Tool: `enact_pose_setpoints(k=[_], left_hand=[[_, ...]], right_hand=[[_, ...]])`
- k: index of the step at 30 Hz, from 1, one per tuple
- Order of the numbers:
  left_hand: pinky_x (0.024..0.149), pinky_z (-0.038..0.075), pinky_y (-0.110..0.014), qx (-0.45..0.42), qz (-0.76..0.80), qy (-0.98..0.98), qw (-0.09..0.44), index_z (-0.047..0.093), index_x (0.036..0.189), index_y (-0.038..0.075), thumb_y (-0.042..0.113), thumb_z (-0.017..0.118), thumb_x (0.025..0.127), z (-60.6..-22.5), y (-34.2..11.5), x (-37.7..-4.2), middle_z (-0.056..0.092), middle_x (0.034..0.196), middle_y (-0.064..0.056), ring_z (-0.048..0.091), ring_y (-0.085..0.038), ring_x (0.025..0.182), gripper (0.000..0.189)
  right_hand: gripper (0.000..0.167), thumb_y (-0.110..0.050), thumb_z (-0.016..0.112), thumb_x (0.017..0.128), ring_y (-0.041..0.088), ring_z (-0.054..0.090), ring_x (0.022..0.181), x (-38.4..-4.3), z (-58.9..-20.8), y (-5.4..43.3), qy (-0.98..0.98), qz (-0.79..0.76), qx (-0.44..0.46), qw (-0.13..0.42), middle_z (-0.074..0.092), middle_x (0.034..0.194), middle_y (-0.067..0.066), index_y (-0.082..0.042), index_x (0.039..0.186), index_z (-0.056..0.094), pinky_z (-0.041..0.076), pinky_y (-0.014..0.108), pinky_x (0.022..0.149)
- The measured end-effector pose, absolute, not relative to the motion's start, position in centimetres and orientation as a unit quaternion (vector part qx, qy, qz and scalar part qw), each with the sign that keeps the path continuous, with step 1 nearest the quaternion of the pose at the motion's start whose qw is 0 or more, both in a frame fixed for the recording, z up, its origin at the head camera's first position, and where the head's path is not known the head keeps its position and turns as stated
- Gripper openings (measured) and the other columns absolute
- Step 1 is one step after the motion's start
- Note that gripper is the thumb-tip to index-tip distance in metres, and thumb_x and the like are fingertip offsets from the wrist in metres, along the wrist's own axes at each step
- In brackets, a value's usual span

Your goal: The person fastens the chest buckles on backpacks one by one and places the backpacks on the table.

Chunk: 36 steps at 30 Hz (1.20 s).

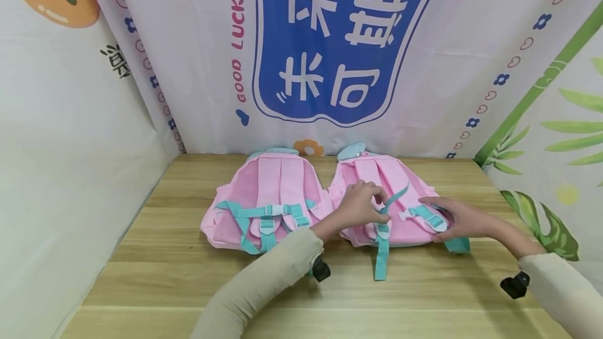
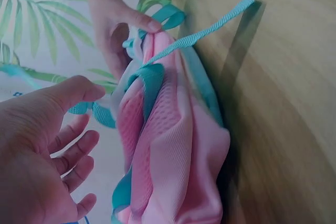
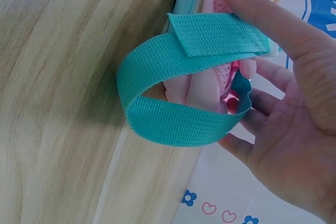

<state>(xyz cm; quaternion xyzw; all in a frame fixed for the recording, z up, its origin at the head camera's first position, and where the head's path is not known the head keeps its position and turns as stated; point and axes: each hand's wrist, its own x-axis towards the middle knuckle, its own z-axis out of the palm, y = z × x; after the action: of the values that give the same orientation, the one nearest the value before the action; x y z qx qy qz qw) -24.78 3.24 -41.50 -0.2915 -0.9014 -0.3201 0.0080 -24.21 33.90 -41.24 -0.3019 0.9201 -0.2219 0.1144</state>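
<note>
Pink left backpack lies strap-side up on the wooden table, its chest strap buckled, nobody touching it. Beside it, the right backpack is the one being worked on, and neither bag shows any contents. The left hand pinches a loose teal strap over the bag's middle. The right hand rests on the right shoulder strap, thumb pinning a webbing loop. Judging by this, the chest clip is being joined; next needs both ends aligned.
</note>
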Motion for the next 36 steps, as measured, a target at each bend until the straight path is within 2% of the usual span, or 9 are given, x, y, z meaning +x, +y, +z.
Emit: enact_pose_setpoints(k=[3, 8, 13, 23, 30, 36], left_hand=[[0.089, 0.037, -0.029, -0.299, -0.317, -0.9, 0.01, 0.07, 0.09, 0.022, 0.036, 0.088, 0.079, -41.5, 2.7, -24.9, 0.068, 0.094, 0.008, 0.051, -0.007, 0.091, 0.025], [0.089, 0.038, -0.029, -0.32, -0.312, -0.894, 0.032, 0.071, 0.083, 0.025, 0.037, 0.089, 0.076, -41.4, 1.6, -25.0, 0.065, 0.085, 0.012, 0.051, -0.007, 0.089, 0.023], [0.1, 0.039, -0.035, -0.332, -0.3, -0.894, 0.024, 0.073, 0.082, 0.027, 0.038, 0.089, 0.077, -41.2, 0.7, -25.2, 0.063, 0.086, 0.014, 0.05, -0.008, 0.094, 0.021], [0.109, 0.035, -0.044, -0.387, -0.205, -0.898, 0.041, 0.08, 0.095, 0.027, 0.037, 0.087, 0.08, -41.2, 0.0, -25.5, 0.069, 0.091, 0.011, 0.051, -0.01, 0.097, 0.02], [0.111, 0.034, -0.045, -0.39, -0.164, -0.905, 0.04, 0.081, 0.1, 0.027, 0.042, 0.087, 0.079, -41.4, 0.0, -25.5, 0.071, 0.093, 0.011, 0.053, -0.011, 0.098, 0.026], [0.111, 0.034, -0.044, -0.383, -0.145, -0.912, 0.033, 0.082, 0.105, 0.029, 0.046, 0.085, 0.081, -41.5, 0.0, -25.4, 0.072, 0.097, 0.012, 0.054, -0.01, 0.101, 0.03]], right_hand=[[0.093, -0.038, 0.089, 0.077, 0.054, 0.043, 0.135, -24.1, -41.2, 33.9, 0.919, -0.228, -0.297, 0.123, 0.046, 0.15, 0.03, -0.002, 0.149, 0.044, 0.039, 0.073, 0.103], [0.094, -0.039, 0.089, 0.076, 0.055, 0.041, 0.136, -24.0, -41.2, 33.8, 0.921, -0.232, -0.289, 0.124, 0.045, 0.151, 0.03, -0.003, 0.15, 0.044, 0.037, 0.075, 0.103], [0.095, -0.038, 0.09, 0.076, 0.057, 0.038, 0.138, -24.0, -41.2, 33.7, 0.92, -0.234, -0.286, 0.125, 0.043, 0.152, 0.031, -0.002, 0.15, 0.043, 0.035, 0.076, 0.104], [0.094, -0.038, 0.09, 0.075, 0.057, 0.039, 0.137, -24.0, -41.1, 33.7, 0.921, -0.232, -0.287, 0.122, 0.044, 0.151, 0.031, -0.002, 0.149, 0.044, 0.036, 0.076, 0.103], [0.093, -0.039, 0.089, 0.075, 0.06, 0.031, 0.141, -24.1, -41.1, 33.4, 0.924, -0.233, -0.281, 0.118, 0.041, 0.154, 0.03, -0.004, 0.149, 0.045, 0.031, 0.079, 0.105], [0.082, -0.039, 0.088, 0.077, 0.06, 0.028, 0.143, -23.9, -41.3, 33.0, 0.926, -0.243, -0.275, 0.086, 0.04, 0.156, 0.028, -0.008, 0.145, 0.054, 0.028, 0.079, 0.106]])
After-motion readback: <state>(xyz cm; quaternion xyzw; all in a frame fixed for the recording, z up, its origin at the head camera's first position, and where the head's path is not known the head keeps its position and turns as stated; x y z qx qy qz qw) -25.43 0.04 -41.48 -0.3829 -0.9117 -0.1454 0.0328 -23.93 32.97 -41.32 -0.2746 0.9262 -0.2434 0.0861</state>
